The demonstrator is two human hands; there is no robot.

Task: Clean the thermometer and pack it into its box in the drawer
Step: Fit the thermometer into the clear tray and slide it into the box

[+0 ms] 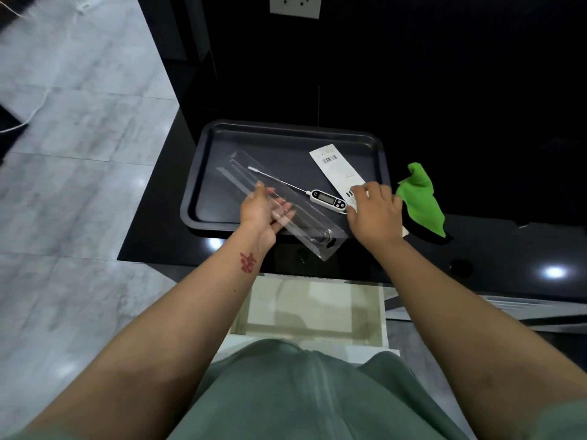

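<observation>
A white digital thermometer (328, 200) with a long metal probe lies in the dark tray (286, 131). My left hand (262, 211) holds a clear plastic blister pack (305, 223) that slants across the tray's front edge. Over the lower end of a white card insert (335, 168), just right of the thermometer's head, rests my right hand (376, 214), fingers curled down. Whether it grips the card is hidden. A green cloth (421, 198) lies on the black counter to the right of the tray.
A pale open drawer (317, 312) sits below the counter edge, in front of my body. The glossy black counter (508, 249) runs to the right. Grey marble floor (79, 154) lies to the left. A wall socket (295, 4) is at the top.
</observation>
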